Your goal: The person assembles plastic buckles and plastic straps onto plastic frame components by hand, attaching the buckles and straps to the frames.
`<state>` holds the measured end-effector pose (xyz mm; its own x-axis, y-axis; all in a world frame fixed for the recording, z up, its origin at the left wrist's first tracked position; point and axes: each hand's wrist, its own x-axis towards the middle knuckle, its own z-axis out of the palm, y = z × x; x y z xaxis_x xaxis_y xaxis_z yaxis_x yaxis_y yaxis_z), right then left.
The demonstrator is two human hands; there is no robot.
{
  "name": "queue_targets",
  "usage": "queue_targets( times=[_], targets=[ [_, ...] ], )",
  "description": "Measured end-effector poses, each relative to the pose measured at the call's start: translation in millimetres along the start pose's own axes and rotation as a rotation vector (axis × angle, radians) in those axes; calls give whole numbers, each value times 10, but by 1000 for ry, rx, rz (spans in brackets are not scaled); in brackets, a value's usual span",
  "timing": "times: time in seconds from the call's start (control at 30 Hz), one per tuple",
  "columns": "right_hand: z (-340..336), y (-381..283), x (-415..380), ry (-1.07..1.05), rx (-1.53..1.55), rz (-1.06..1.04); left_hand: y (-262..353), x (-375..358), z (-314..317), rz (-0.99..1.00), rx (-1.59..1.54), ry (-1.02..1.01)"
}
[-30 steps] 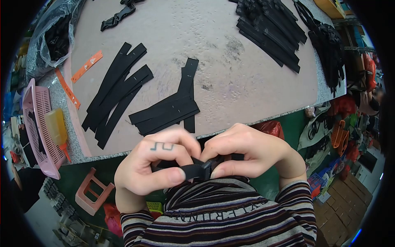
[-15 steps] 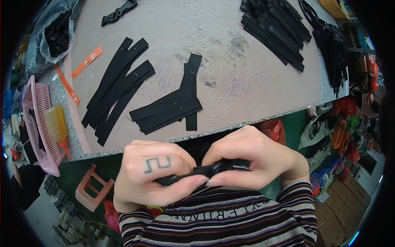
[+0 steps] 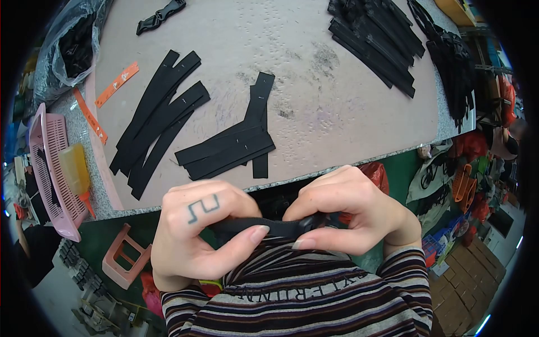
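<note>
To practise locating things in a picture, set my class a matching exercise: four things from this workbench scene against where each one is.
Things:
1. black webbing strap
2. pink plastic slotted basket
3. black plastic buckle
4. orange paper strip

Places:
A. top left of the table
B. hanging over the table's left edge
C. pinched between both hands, below the table's near edge
D. left of the fanned black strips

Pairs: 1-C, 2-B, 3-A, 4-D

Striped long sleeves, dark and pale bands; angular tattoo on left hand point(image 3: 193, 236).
</note>
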<state>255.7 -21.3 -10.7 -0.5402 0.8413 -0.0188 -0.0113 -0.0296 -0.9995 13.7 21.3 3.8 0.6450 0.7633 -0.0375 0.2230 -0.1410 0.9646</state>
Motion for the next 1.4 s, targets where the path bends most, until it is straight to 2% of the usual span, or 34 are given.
queue_targets(
  times=[0.1, 0.17, 0.23, 0.33, 0.4, 0.47, 0.5, 0.53, 0.57, 0.6, 0.63, 0.67, 0.7, 0.73, 0.77, 0.8, 0.83, 0.9, 0.93, 0.97, 1.0, 1.03, 1.07, 1.13, 1.2, 1.3, 1.4],
  targets=[
    [28, 23, 6, 2, -6, -13, 48, 128, -6, 115, 182, -27],
    [50, 46, -2, -10, 11, -23, 20, 141, -46, 82, 84, -172],
    [48, 74, -22, -17, 5, -20, -84, 170, 4, 150, -14, -218],
    [49, 76, -46, -16, 30, -124, -285, 185, 161, 300, -216, -153],
    [-55, -10, -63, -53, 51, 5, -377, 227, 228, 357, -284, -65],
    [-122, -34, -73, 11, 53, 69, -459, 214, 245, 319, -118, 45],
    [-209, -113, -103, 59, -132, 48, -440, 219, 268, 294, 17, 99],
    [-326, -303, -181, 115, -411, 112, -307, 222, 243, 301, 301, 153],
    [-418, -387, -273, 368, -701, 13, -286, 202, 260, 321, 352, 266],
    [-649, -499, -352, 604, -877, 2, -303, 111, 192, 271, 276, 246],
    [-879, -611, -432, 850, -1024, 27, -314, 19, 127, 219, 199, 227],
    [-1268, -692, -484, 1027, -1024, 77, -325, -31, 127, 184, 210, 208],
    [-1739, -684, -554, 1064, -1048, 51, -366, -82, 144, 150, 224, 189],
    [-2171, -652, -641, 1079, -1086, 123, -395, -124, 154, 120, 240, 174],
    [-2560, -579, -726, 1080, -1059, 125, -387, -88, 179, 154, 256, 156],
    [-3025, -396, -888, 1053, -1291, 120, -381, -83, 218, 148, 220, 163],
    [-3227, -285, -953, 1041, -1461, 140, -375, -83, 258, 141, 182, 169],
    [-3370, -113, -962, 1196, -1747, 147, -352, -110, 287, 131, 189, 196],
    [-3227, -101, -841, 1232, -1738, 68, -364, -128, 284, 122, 186, 205],
    [-2904, -91, -572, 1240, -1743, -54, -379, -141, 288, 112, 182, 212],
    [-2527, -119, -270, 1150, -1562, -103, -375, -136, 295, 106, 178, 212],
    [-2259, -33, 26, 986, -1376, -182, -365, -112, 302, 101, 174, 206],
    [-1937, -8, 341, 727, -1391, -248, -357, -82, 310, 98, 170, 196],
    [-1493, 302, 934, 539, -1233, -312, -367, -13, 329, 132, 211, 157],
    [-1326, 516, 1526, 529, -1187, -342, -362, 46, 354, 185, 262, 149],
    [-1495, 709, 2145, 534, -1405, -601, -353, 3, 345, 217, 276, 176],
    [-1591, 669, 2181, 411, -1453, -502, -407, -152, 316, 162, 247, 236]
  ],
)
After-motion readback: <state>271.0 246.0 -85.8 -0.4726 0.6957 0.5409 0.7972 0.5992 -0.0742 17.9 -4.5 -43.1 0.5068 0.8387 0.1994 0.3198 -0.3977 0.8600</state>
